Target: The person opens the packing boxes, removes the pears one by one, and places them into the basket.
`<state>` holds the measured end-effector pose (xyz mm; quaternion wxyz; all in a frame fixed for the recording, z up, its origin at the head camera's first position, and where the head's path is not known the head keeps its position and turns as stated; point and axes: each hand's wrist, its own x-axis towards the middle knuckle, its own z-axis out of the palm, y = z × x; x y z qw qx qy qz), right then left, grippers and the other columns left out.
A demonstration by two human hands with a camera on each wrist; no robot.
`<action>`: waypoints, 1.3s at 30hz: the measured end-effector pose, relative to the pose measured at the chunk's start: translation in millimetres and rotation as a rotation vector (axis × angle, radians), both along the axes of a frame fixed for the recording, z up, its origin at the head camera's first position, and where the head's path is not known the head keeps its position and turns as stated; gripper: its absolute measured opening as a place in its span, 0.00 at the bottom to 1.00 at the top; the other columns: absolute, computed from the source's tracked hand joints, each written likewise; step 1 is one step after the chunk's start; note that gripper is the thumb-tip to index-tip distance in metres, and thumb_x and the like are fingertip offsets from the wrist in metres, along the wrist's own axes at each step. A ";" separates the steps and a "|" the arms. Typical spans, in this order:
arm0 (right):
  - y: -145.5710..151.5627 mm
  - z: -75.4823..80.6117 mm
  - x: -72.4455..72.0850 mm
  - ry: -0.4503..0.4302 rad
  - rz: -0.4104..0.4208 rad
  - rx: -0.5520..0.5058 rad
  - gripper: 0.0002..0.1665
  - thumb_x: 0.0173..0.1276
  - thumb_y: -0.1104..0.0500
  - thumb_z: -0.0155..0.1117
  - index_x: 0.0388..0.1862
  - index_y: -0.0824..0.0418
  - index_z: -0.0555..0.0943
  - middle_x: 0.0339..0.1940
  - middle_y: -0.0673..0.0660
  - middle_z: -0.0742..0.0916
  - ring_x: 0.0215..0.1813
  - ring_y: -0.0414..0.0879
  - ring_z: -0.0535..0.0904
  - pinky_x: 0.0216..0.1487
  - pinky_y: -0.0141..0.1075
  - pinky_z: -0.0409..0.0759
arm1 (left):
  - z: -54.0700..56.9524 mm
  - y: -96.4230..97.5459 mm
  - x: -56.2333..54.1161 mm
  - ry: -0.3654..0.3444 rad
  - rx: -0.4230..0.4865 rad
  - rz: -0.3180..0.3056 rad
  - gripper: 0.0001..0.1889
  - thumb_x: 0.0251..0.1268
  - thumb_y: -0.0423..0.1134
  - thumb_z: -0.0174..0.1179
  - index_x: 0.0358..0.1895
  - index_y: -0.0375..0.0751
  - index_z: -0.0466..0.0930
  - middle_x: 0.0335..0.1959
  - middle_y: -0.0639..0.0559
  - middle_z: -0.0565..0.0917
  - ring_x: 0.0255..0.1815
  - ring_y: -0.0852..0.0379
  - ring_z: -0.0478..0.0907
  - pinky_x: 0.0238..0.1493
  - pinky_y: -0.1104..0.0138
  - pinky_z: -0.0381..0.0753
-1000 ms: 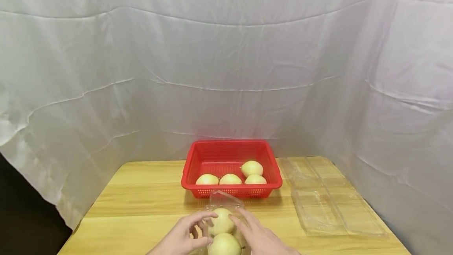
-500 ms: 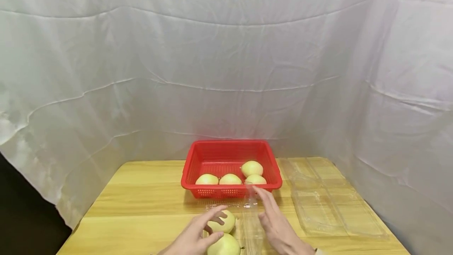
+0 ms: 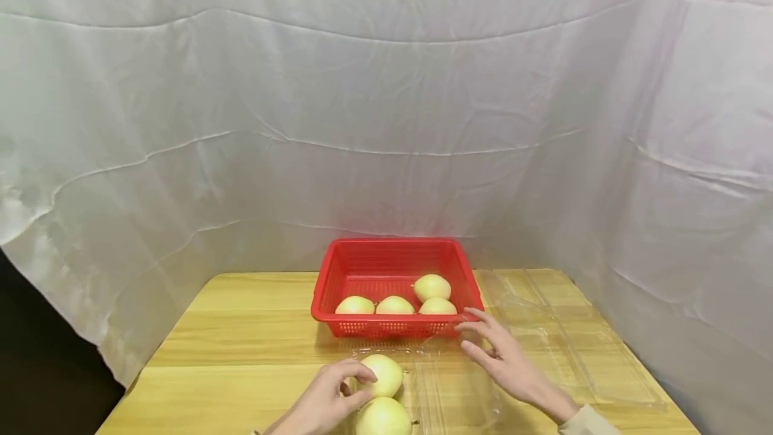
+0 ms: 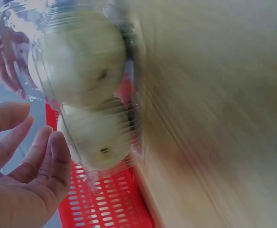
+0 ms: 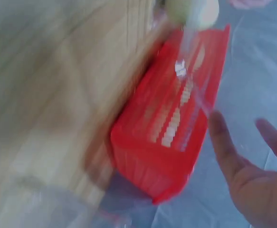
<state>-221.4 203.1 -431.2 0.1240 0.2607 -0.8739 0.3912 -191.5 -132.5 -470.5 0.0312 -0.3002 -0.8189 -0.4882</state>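
Two pale yellow pears (image 3: 385, 376) sit one behind the other in a clear plastic clamshell box (image 4: 137, 111) at the front of the table. Its transparent lid (image 3: 461, 381) is swung over to the right, low beside the box. My left hand (image 3: 329, 396) is at the box's left side, fingers loosely bent near the far pear. In the left wrist view its fingertips lie close to the box wall; whether they touch cannot be told. My right hand (image 3: 508, 362) hovers over the lid, fingers spread, holding nothing. The right wrist view is blurred.
A red plastic basket (image 3: 395, 318) stands behind the box with several pears (image 3: 355, 305) inside. Clear empty plastic boxes (image 3: 546, 358) lie on the right of the wooden table (image 3: 241, 334). Grey-white cloth (image 3: 386, 99) hangs round the back and sides.
The lid has swung from above the pears over to the right. My right hand has moved right and away from the pears. My left hand has stayed beside the box.
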 end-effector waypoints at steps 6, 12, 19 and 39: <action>17.1 -0.7 -3.8 -0.081 0.004 0.158 0.15 0.69 0.55 0.63 0.53 0.56 0.82 0.65 0.66 0.76 0.53 0.58 0.82 0.40 0.35 0.81 | -2.0 -6.0 -2.9 -0.034 -0.025 0.037 0.06 0.62 0.36 0.66 0.41 0.44 0.85 0.39 0.53 0.85 0.43 0.61 0.79 0.35 0.72 0.77; 11.9 -8.3 -2.4 -0.157 -0.057 0.304 0.25 0.67 0.49 0.65 0.55 0.64 0.81 0.66 0.74 0.73 0.61 0.68 0.75 0.50 0.52 0.81 | -4.3 -9.0 -6.4 -0.012 -0.045 0.044 0.06 0.59 0.32 0.66 0.39 0.42 0.85 0.39 0.53 0.85 0.41 0.62 0.79 0.35 0.72 0.78; -2.4 -18.5 -0.9 -0.251 -0.124 0.379 0.35 0.60 0.46 0.71 0.55 0.72 0.79 0.65 0.81 0.70 0.66 0.73 0.68 0.62 0.64 0.68 | -4.8 -9.1 -9.1 -0.023 -0.045 0.057 0.06 0.59 0.32 0.66 0.39 0.42 0.85 0.38 0.53 0.85 0.41 0.61 0.80 0.35 0.72 0.78; -24.8 -23.4 -1.9 0.000 -0.051 0.448 0.24 0.62 0.45 0.69 0.47 0.63 0.84 0.46 0.59 0.87 0.48 0.55 0.84 0.48 0.50 0.81 | -3.4 -7.8 -13.9 -0.049 -0.013 0.107 0.05 0.60 0.33 0.66 0.38 0.44 0.85 0.38 0.54 0.85 0.41 0.61 0.80 0.35 0.72 0.77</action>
